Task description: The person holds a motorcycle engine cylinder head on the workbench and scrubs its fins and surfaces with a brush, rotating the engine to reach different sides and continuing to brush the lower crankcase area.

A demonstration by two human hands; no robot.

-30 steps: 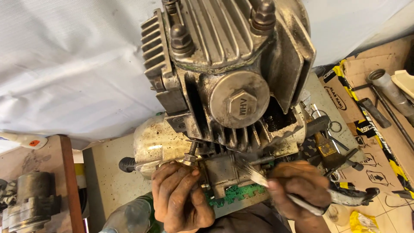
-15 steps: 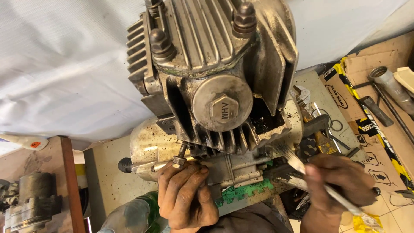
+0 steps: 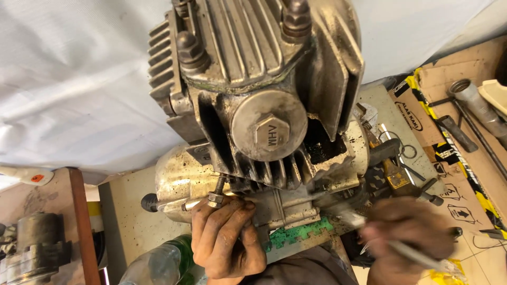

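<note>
Sitting at the far left edge is a small grey metal part [image 3: 29, 248] on a brown wooden board [image 3: 74, 221]. Next to it is a clear plastic bottle [image 3: 153, 264], lying low near the bottom. Above the bottle is the big dirty engine [image 3: 253, 105], with its metal fins and a round cap with a six-sided bolt head [image 3: 270, 132] in the middle. It stands on a pale table [image 3: 124, 211] with a white cloth [image 3: 68, 79] behind it.

The left hand [image 3: 224, 237] is pressed against the bottom of the engine. Its fingers are curled in, and the fingertips pinch a small nut [image 3: 215, 199] on a thin threaded rod [image 3: 219, 186] that sticks up from the engine. A green jagged mat [image 3: 296, 235] peeks out under the engine just beside this hand.

The right hand [image 3: 406, 232] is blurry. It is closed around a long thin shiny tool [image 3: 417, 256], and the tool's tip points at the lower right side of the engine. I cannot tell what kind of tool it is.

More tools lie on flat cardboard [image 3: 465, 174] at the far right, with a metal pipe [image 3: 478, 105] near the top corner.
</note>
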